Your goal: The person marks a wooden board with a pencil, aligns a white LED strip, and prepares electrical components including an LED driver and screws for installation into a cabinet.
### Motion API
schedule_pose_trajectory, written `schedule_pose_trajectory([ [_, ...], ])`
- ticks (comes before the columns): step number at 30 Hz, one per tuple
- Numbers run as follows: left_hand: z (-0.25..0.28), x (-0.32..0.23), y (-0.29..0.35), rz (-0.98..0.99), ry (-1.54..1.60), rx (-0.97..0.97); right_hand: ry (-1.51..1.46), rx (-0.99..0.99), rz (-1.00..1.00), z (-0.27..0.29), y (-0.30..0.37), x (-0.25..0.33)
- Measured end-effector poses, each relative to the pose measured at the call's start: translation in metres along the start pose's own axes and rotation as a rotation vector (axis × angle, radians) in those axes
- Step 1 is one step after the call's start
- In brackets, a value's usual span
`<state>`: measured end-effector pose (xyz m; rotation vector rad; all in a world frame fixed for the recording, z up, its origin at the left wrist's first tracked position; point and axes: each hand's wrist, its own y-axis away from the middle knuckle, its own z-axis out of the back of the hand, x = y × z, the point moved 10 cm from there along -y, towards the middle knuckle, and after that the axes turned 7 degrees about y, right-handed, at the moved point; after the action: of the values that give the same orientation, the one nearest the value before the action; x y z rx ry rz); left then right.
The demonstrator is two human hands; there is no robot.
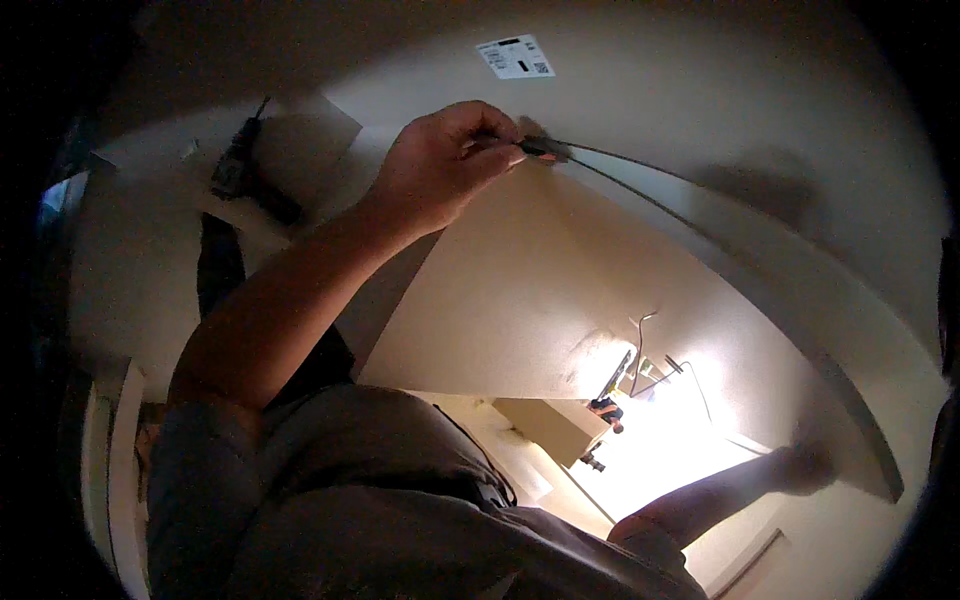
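Note:
My left hand [445, 165] is closed in a pinch at the upper middle. Between its fingertips is a small black and orange thing [541, 151] whose kind I cannot make out. It meets the corner of a long pale panel [800, 270], which appears curved and runs down to the right. At the panel's lower right part is my right hand [802, 468], in shadow, with its fingers hidden. Behind my left hand lies a larger pale surface [700, 90], bearing a white printed label [515, 57].
A dark cordless drill [250, 175] lies at the left. Beyond the panel at lower right, a bright light falls on several tools, among them an orange and black one [606, 410], and a thin cable [637, 350]. A cream box [550, 430] stands beside them.

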<state>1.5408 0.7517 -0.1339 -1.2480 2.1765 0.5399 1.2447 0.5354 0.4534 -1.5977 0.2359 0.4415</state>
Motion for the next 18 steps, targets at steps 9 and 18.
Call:
schedule_pose_trajectory([
  [9, -0.019, 0.023, -0.013, -0.083, -0.107, 0.029, 0.487, 0.024, -0.021, 0.009, 0.002, -0.01],
  [18, -0.011, 0.016, -0.009, -0.053, -0.111, 0.013, 0.349, -0.075, 0.022, 0.0, -0.009, -0.039],
])
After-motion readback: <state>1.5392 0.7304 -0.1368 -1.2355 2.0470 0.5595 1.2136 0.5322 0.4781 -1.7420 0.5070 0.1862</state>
